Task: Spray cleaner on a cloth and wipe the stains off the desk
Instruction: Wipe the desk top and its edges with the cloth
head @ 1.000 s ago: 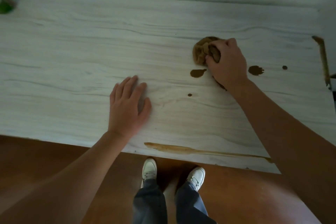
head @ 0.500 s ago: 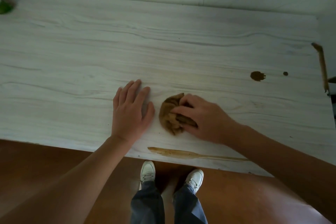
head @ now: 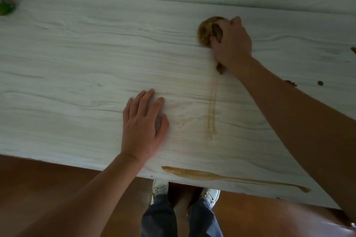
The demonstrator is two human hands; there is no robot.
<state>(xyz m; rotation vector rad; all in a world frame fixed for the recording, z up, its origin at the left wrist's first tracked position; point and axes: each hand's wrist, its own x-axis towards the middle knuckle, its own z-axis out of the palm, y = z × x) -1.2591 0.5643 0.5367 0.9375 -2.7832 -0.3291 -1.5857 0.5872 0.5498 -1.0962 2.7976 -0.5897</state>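
Where crossed by right forearm (head: pixel 289 113), note dark spot (head: pixel 290 83) half hidden. Right hand (head: pixel 233 44): curled round crumpled brown cloth (head: pixel 207 31), far across pale wood-grain desk (head: pixel 77 54). Left hand (head: pixel 142 131): flat, fingers straight, holding nothing. Long brown streak (head: pixel 212 176) along near edge.

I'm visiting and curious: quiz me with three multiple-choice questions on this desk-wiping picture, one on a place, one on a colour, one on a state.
1. Where on the desk does the long streak lie? A) along the near edge B) by the far wall C) at the left end
2. What colour is the cloth? A) blue B) brown C) white
3. How is the left hand? A) clenched B) holding a bottle C) flat on the desk
Answers: A, it runs along the person's side; B, the cloth the right hand grips is brown; C, it lies open, palm down.
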